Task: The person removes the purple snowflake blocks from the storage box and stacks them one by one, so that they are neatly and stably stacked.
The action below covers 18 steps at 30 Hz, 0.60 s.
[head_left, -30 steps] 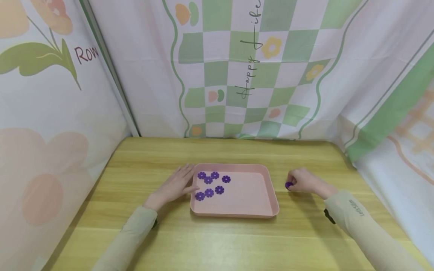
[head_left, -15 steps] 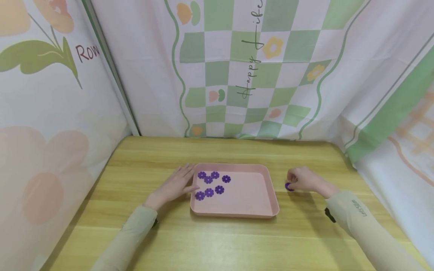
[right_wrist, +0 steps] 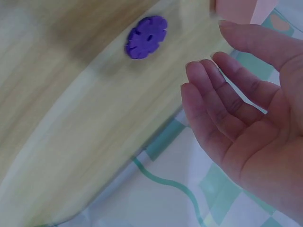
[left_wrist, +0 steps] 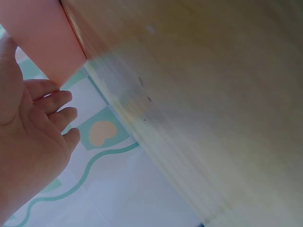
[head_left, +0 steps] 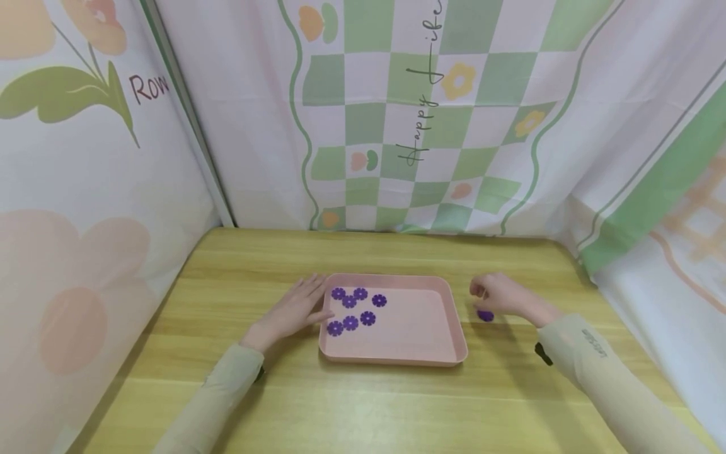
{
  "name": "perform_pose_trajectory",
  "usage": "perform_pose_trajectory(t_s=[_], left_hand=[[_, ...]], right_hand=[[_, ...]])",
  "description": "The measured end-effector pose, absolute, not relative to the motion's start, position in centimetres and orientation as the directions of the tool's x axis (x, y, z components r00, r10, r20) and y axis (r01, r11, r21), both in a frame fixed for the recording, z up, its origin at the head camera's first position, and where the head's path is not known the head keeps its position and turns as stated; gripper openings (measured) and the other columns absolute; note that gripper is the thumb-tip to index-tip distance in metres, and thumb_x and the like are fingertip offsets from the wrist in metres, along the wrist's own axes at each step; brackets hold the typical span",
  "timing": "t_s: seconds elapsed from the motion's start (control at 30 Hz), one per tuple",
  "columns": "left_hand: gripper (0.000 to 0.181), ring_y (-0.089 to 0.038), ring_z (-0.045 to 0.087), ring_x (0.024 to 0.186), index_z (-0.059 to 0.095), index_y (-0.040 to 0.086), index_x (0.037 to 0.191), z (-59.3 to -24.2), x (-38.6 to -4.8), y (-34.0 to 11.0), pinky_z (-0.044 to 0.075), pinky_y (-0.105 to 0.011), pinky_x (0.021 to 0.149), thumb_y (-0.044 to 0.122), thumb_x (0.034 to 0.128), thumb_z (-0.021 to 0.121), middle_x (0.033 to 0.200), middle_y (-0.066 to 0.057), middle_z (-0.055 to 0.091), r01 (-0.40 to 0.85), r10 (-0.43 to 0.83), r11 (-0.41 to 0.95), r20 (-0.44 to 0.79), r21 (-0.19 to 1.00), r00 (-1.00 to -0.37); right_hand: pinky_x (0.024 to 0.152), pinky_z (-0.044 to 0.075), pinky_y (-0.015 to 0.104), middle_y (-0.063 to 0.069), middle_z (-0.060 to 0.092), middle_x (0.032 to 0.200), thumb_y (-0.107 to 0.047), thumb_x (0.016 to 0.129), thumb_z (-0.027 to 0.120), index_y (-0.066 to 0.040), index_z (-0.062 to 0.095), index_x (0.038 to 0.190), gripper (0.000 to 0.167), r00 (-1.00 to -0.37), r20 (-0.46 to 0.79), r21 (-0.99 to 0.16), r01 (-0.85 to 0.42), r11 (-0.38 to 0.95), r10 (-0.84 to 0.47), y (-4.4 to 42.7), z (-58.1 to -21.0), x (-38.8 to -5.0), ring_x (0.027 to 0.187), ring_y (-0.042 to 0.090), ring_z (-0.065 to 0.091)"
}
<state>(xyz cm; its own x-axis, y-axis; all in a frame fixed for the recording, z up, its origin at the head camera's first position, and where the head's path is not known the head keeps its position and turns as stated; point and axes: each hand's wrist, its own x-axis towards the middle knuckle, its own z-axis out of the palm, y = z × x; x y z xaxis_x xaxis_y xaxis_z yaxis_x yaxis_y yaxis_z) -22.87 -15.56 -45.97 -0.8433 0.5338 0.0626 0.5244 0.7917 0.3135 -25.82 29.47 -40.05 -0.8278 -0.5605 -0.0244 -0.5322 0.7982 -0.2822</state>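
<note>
A shallow pink tray (head_left: 416, 328) lies on the table with several purple notched, flower-shaped discs (head_left: 367, 318) in its left part. My left hand (head_left: 292, 310) rests at the tray's left side, fingers fairly straight and the thumb reaching over the rim. In the left wrist view, that hand's fingertips touch the pink tray wall (left_wrist: 45, 38). To the right of the tray, a purple disc (right_wrist: 147, 37) lies on the wood; it looks thick, and I cannot tell whether several are stacked. My right hand (head_left: 501, 294) hovers beside this disc, holding nothing, its fingers loosely bent and apart from it.
The wooden table (head_left: 391, 403) extends around the tray. A checked fabric curtain (head_left: 416, 126) hangs along the back edge, with more printed fabric (head_left: 96, 189) at the left and right sides.
My right hand has let go of the purple disc and shifted slightly left and away from it. The disc now lies on the table. My left hand and the tray stay put.
</note>
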Motion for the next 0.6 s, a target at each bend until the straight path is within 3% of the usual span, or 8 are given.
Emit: perform_pose_trajectory(t_s=[0.6], left_hand=[[0.085, -0.038, 0.019, 0.153, 0.018, 0.003, 0.158, -46.1, -23.0, -15.6, 0.015, -0.054, 0.128, 0.054, 0.0978, 0.051, 0.163, -0.02, 0.023, 0.531, 0.538, 0.794, 0.065, 0.296, -0.841]], right_hand=[[0.069, 0.062, 0.033, 0.015, 0.07, 0.089, -0.003, 0.078, 0.075, 0.003, 0.067, 0.093, 0.019, -0.81, -0.026, -0.291, -0.555, 0.779, -0.586, 26.3, -38.7, -26.4, 0.078, 0.026, 0.069]])
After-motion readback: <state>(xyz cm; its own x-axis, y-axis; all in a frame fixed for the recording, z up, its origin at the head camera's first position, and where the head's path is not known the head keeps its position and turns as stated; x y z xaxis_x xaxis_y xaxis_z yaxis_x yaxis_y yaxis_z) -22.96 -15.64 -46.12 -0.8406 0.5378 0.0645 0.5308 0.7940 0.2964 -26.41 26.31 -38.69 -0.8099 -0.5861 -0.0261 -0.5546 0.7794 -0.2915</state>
